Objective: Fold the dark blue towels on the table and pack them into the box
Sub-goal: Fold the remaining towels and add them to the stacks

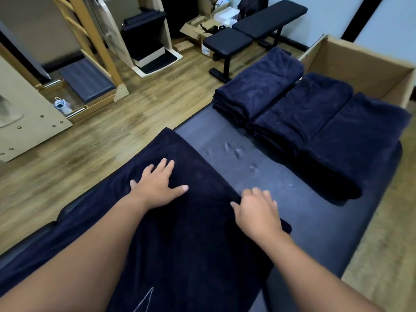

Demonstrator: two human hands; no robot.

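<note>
Lying along the near left part of the dark padded table (292, 199), 1 long dark blue terry towel (193, 233) runs from the near edge up toward the left edge, its far corner reaching that edge. On it, the left hand (157, 188) presses flat with its fingers spread wide. Just right of it, the right hand (256, 212) sits at the towel's right border with its fingers curled down over the cloth; blur hides whether they actually pinch it. Further right, across a bare strip of tabletop, 3 stacks of folded dark blue towels (301, 113) sit side by side along the table's far end, touching one another. Beyond them at the far right corner stands 1 large open brown cardboard box (369, 73), its near wall hidden behind the stacks.
</note>
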